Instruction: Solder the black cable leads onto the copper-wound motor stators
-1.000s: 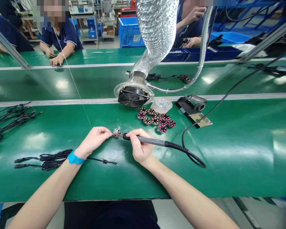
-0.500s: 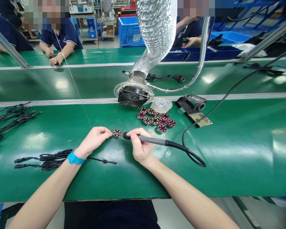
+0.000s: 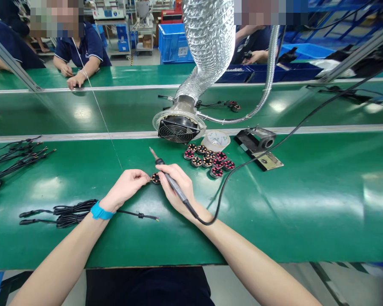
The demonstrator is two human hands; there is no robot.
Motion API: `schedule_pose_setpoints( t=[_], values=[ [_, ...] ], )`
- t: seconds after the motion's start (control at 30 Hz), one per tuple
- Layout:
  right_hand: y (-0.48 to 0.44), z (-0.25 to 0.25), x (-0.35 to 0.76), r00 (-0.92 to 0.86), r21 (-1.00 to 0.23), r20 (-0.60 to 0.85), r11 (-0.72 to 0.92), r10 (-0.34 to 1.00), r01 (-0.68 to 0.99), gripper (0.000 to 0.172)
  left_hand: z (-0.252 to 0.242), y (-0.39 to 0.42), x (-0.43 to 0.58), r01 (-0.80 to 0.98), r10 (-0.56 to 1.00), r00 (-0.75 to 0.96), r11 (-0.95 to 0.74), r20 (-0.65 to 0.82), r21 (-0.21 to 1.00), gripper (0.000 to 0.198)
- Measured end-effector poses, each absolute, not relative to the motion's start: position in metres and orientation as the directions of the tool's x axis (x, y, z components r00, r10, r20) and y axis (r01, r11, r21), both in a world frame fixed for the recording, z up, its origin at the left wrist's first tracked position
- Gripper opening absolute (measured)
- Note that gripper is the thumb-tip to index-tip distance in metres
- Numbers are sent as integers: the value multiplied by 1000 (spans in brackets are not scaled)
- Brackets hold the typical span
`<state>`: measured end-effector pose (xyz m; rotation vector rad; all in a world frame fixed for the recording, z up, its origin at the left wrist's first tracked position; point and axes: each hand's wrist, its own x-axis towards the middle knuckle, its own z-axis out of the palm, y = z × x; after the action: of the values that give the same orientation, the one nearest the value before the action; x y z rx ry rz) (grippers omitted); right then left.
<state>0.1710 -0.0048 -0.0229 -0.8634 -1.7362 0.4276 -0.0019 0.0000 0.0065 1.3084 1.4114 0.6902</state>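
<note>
My left hand (image 3: 126, 185) pinches a small round motor stator (image 3: 155, 178) at its fingertips, on the green bench mat (image 3: 306, 221). My right hand (image 3: 177, 185) grips a grey soldering iron (image 3: 171, 180) like a pen, its bare metal tip raised and pointing up and left, clear of the stator. The iron's black cord (image 3: 220, 208) curves away to the right. A blue wrist strap (image 3: 100, 211) circles my left wrist, over a bundle of black cables (image 3: 67, 214). Several similar stators (image 3: 207, 161) lie grouped beyond my right hand.
A round fume extractor fan (image 3: 178, 129) on a foil duct (image 3: 210, 42) stands behind the stators, beside a roll of tape (image 3: 215, 141) and a soldering iron stand (image 3: 255, 140). More black cables (image 3: 14, 161) lie far left. Co-workers (image 3: 79, 53) sit across the bench.
My right hand has swung the soldering iron off the stator, turning its tip up and left and its cord inward. The smoke seen earlier is gone. My left hand has barely moved.
</note>
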Motion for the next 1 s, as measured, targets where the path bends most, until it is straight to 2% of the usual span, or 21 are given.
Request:
schedule_pose_setpoints(
  t=[0.23,0.53,0.7,1.0],
  values=[
    [1,-37,168,-283,-654,633,693,721,303,41,5,-2,-1,346,963,189,120,-194,931,26],
    [0,-42,167,-315,-627,630,705,709,331,37,6,-2,-6,417,938,285,65,-198,907,28],
    [-3,-41,168,-288,-664,606,672,741,329,36,5,-2,-10,453,924,321,42,-207,890,29],
    [-10,-39,165,-259,-703,592,646,763,296,32,4,-3,-6,413,910,312,127,-272,902,31]
  ],
)
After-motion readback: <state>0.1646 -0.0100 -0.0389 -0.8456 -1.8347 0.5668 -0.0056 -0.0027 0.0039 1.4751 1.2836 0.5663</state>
